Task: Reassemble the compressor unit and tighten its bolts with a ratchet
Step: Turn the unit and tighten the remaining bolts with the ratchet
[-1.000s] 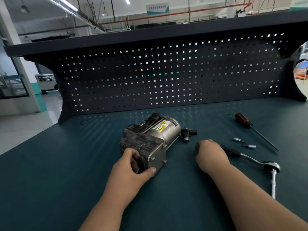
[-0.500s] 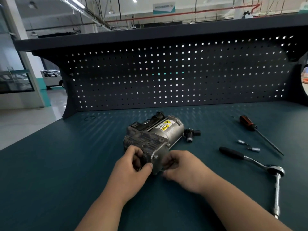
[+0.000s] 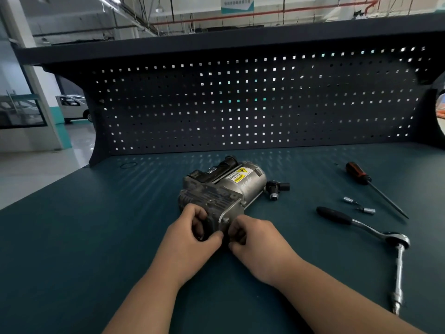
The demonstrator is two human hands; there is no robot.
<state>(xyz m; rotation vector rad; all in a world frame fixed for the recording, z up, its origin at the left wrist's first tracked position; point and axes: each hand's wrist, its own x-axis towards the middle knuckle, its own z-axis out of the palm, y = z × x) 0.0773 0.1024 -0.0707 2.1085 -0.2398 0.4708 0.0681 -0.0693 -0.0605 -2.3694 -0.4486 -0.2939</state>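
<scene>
The grey metal compressor unit (image 3: 224, 191) lies on its side in the middle of the bench, yellow warning label facing up. My left hand (image 3: 190, 235) grips its near end block, thumb along the lower edge. My right hand (image 3: 255, 242) curls its fingers against the near right corner of the end plate; what the fingertips hold is hidden. The ratchet (image 3: 375, 233) with black handle and a long extension (image 3: 398, 280) lies untouched on the right.
A small black fitting (image 3: 275, 188) sits right of the compressor. Two small sockets (image 3: 360, 206) and a screwdriver (image 3: 370, 185) with red-black handle lie at the right. A dark pegboard (image 3: 240, 104) walls the back. The bench mat (image 3: 96, 237) drops off at the left edge.
My right hand left the ratchet handle and came leftward to the compressor's near end, where it now stays. My left hand has kept its grip on the end block.
</scene>
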